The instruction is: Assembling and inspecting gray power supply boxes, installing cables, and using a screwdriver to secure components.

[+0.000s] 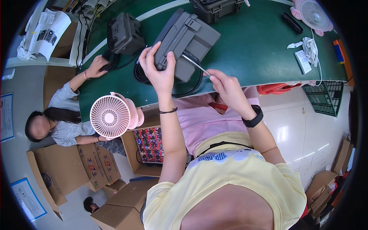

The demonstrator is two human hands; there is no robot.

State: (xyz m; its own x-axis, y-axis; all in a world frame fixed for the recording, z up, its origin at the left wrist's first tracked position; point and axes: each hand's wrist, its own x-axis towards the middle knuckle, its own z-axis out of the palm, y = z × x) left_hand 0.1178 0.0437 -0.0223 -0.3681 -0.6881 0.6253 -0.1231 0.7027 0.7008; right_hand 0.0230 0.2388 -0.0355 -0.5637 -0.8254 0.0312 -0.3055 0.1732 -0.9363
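My left hand grips the near edge of a grey plastic case-like device, holding it tilted above the green table. My right hand pinches a thin metal tool whose tip touches the device's near side. A black cable coils under the device. A black band circles my left wrist and a black watch my right.
A co-worker at the left rests a hand by another grey device. A pink fan stands at the table edge. A black case, a second pink fan, a black basket and cardboard boxes surround me.
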